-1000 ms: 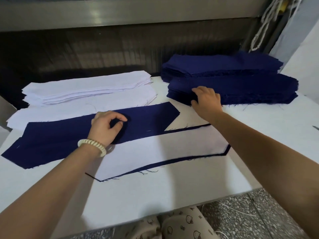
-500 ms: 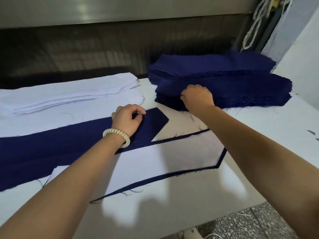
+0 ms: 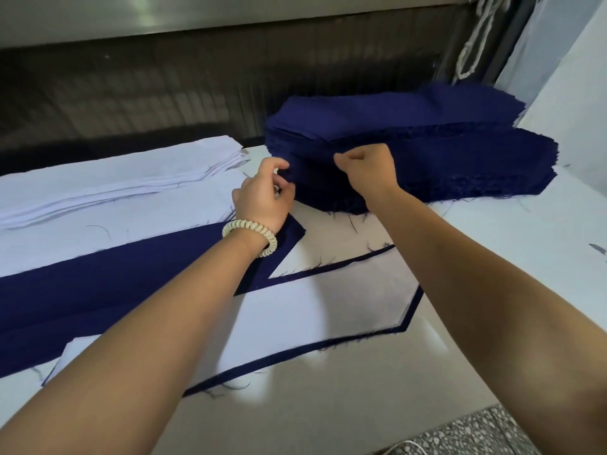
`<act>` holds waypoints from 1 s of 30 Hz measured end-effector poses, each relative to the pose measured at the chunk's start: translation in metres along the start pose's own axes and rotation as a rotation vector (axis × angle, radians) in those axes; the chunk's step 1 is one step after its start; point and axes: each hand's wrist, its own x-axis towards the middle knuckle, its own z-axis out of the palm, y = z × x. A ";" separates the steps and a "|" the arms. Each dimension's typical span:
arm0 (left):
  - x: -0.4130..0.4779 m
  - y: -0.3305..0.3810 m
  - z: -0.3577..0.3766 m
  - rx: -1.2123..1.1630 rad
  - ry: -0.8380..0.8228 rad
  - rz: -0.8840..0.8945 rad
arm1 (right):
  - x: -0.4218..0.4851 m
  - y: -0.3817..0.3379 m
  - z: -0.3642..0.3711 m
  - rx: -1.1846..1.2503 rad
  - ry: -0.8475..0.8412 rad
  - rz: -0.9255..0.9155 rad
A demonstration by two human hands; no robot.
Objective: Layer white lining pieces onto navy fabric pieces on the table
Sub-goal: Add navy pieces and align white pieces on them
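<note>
L hand (image 3: pixel 262 197) & R hand (image 3: pixel 366 169), fingers curled, both pinch near edge of thick stack of navy cut fabric pieces (image 3: pixel 460 159) on white tabletop (image 3: pixel 542 244).

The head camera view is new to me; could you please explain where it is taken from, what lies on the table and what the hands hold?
There is no machine here. The camera sits on a person's head and looks forward and down, so the two bare arms reaching in are that person's own. The left hand, with a pale bracelet at its wrist, and the right hand both grip the near edge of the navy stack at the back right of the white table. The right hand pinches the stack's upper layers. At the back left lies a stack of white lining. Nearer, one navy piece lies bare. In front of it, a white lining piece lies on another navy one, which shows only as a dark border.
</note>
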 end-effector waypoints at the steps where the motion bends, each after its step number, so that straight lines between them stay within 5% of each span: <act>1: 0.003 0.003 0.001 0.021 0.003 0.016 | 0.001 0.000 -0.001 -0.013 0.001 -0.018; 7: 0.017 0.026 0.004 0.070 -0.148 0.132 | -0.012 -0.006 -0.004 -0.386 0.057 -0.261; 12: 0.025 0.040 0.014 -0.074 -0.299 -0.013 | -0.024 -0.007 -0.006 -0.305 0.077 -0.256; 20: 0.020 0.053 0.005 -0.314 -0.136 -0.108 | -0.027 0.012 -0.004 0.169 0.084 -0.053; 30: 0.010 0.029 -0.011 -0.445 0.274 -0.188 | -0.029 0.006 -0.011 0.730 0.160 0.330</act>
